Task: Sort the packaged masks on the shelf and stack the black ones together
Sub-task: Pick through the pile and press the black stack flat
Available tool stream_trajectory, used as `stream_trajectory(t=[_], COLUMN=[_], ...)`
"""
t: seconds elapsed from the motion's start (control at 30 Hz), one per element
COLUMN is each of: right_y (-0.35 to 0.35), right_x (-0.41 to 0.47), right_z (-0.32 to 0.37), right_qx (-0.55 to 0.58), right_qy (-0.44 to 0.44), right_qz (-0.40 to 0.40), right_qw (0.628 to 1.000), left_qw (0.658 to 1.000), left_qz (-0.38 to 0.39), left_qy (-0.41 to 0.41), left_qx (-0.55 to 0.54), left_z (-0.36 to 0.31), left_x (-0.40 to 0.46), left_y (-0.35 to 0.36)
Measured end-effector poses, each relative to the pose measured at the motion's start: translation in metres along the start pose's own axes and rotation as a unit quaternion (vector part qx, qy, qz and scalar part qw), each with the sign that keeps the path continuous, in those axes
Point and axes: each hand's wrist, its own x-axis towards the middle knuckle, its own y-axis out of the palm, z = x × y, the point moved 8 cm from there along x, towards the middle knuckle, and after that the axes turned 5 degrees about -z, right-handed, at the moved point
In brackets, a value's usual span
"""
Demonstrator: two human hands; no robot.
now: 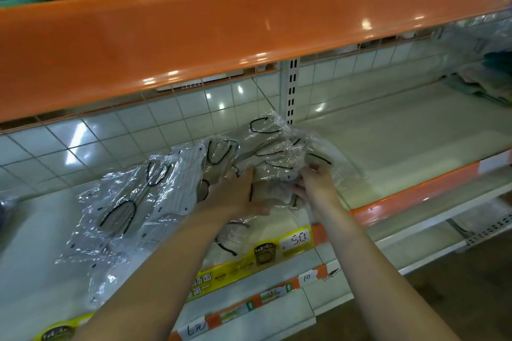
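Several masks in clear plastic wrappers lie scattered on the cream shelf (388, 152). They look pale grey or beige with black ear loops. One wrapped mask (119, 213) lies flat at the left. A crumpled heap of wrapped masks (277, 147) sits in the middle. My left hand (235, 194) rests flat on the heap's near side, fingers spread. My right hand (313, 180) pinches a wrapper at the heap's right edge. At the far left edge a dark bundle (7, 206) shows; what it is I cannot tell.
An orange shelf board (249, 30) hangs low over the work area. White tiles (110, 141) back the shelf, with a slotted upright (291, 91) in the middle. Price tags (296, 239) line the front edge. Folded cloth goods (482, 80) sit at the far right.
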Motion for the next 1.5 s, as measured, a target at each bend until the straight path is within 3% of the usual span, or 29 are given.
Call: stream_trajectory(t=[0.13, 0.23, 0.37, 0.47, 0.53, 0.6, 0.7, 0.9, 1.0, 1.07, 1.13, 1.23, 1.33, 1.4, 1.5], right_y=[0.027, 0.033, 0.011, -0.021, -0.034, -0.040, -0.038, -0.026, -0.017, -0.019, -0.028, -0.041, -0.043, -0.046, -0.056], right_x=[-0.018, -0.022, -0.023, -0.019, -0.016, -0.011, -0.006, -0.003, -0.007, -0.006, -0.005, -0.007, -0.008, -0.004, 0.002], right_z=[-0.009, -0.006, 0.013, 0.014, 0.013, 0.007, -0.006, -0.017, -0.015, -0.010, 0.001, 0.011, 0.015, 0.014, 0.014], right_qx=[-0.027, -0.070, -0.158, -0.194, -0.236, -0.225, -0.124, 0.011, -0.008, -0.035, -0.131, -0.277, -0.334, -0.290, -0.122], right_qy=[0.033, -0.025, -0.198, -0.250, -0.242, -0.201, -0.122, -0.027, -0.039, -0.083, -0.161, -0.264, -0.307, -0.290, -0.210], right_qz=[0.123, 0.125, 0.023, -0.082, -0.129, -0.135, -0.102, -0.038, -0.012, -0.040, -0.096, -0.173, -0.179, -0.170, -0.154], right_qw=[0.992, 0.989, 0.967, 0.945, 0.932, 0.944, 0.979, 0.999, 0.999, 0.995, 0.974, 0.907, 0.873, 0.896, 0.958], left_qw=[0.993, 0.983, 0.979, 0.977, 0.979, 0.983, 0.977, 0.942, 0.926, 0.918, 0.909, 0.912, 0.905, 0.898, 0.910], left_qz=[-0.001, -0.068, -0.133, -0.188, -0.196, -0.168, -0.130, -0.144, -0.141, -0.136, -0.128, -0.113, -0.115, -0.124, -0.122], left_qy=[-0.051, -0.086, -0.057, -0.034, -0.046, -0.068, -0.106, -0.149, -0.176, -0.183, -0.181, -0.168, -0.155, -0.142, -0.071], left_qx=[0.102, 0.150, 0.146, 0.100, 0.039, -0.031, -0.128, -0.265, -0.302, -0.325, -0.354, -0.356, -0.380, -0.397, -0.388], left_z=[-0.011, -0.013, -0.014, -0.015, -0.007, 0.002, 0.016, 0.039, 0.044, 0.043, 0.043, 0.045, 0.052, 0.050, 0.031], left_x=[0.000, -0.001, -0.003, -0.003, 0.000, 0.006, 0.012, 0.011, 0.007, 0.002, -0.001, -0.004, -0.007, -0.007, -0.009], left_y=[0.006, 0.002, -0.007, -0.026, -0.035, -0.039, -0.042, -0.041, -0.041, -0.041, -0.039, -0.034, -0.027, -0.027, -0.033])
